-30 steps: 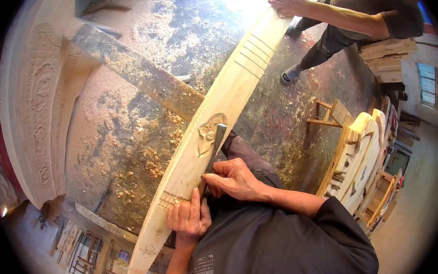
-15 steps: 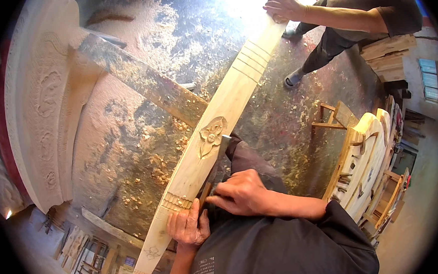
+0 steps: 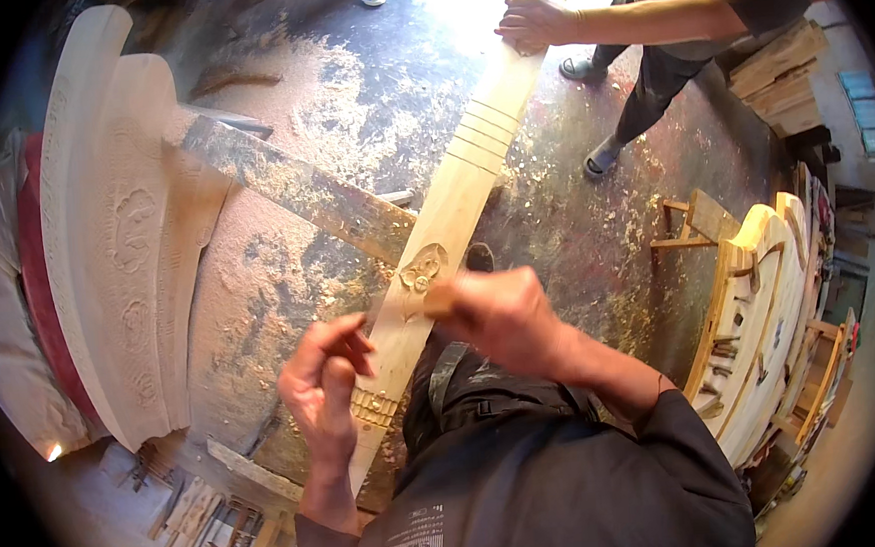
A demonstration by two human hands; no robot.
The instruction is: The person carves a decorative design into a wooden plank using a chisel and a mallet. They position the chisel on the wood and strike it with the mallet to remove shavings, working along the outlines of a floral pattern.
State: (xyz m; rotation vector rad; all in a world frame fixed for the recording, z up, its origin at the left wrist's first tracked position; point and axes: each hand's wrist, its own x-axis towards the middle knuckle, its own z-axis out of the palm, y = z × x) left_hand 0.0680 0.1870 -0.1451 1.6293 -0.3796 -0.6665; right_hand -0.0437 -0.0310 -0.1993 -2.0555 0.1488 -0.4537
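A long pale wooden plank (image 3: 453,197) runs diagonally before me, with a carved flower (image 3: 422,267), a ribbed band (image 3: 374,408) nearer me and several cross grooves farther up. Over the plank, beside the flower, my right hand (image 3: 505,314) is closed around a chisel's wooden handle (image 3: 442,299). Motion blurs that hand, and the chisel's blade shows only as a faint streak toward my left hand. My left hand (image 3: 322,381) is raised above the left edge near the ribbed band, fingers bent and thumb apart, with nothing clearly held.
Another person's hand (image 3: 535,22) rests on the plank's far end. A dusty board (image 3: 292,187) crosses beneath the plank. At left stands a large carved wooden panel (image 3: 151,251); at right, a bench (image 3: 738,355) bears several tools. Shavings and sawdust (image 3: 286,253) cover the floor.
My left hand has lifted off the plank's ribbed band and moved up and left. My right hand has risen toward the flower, turning the chisel. The view has shifted slightly.
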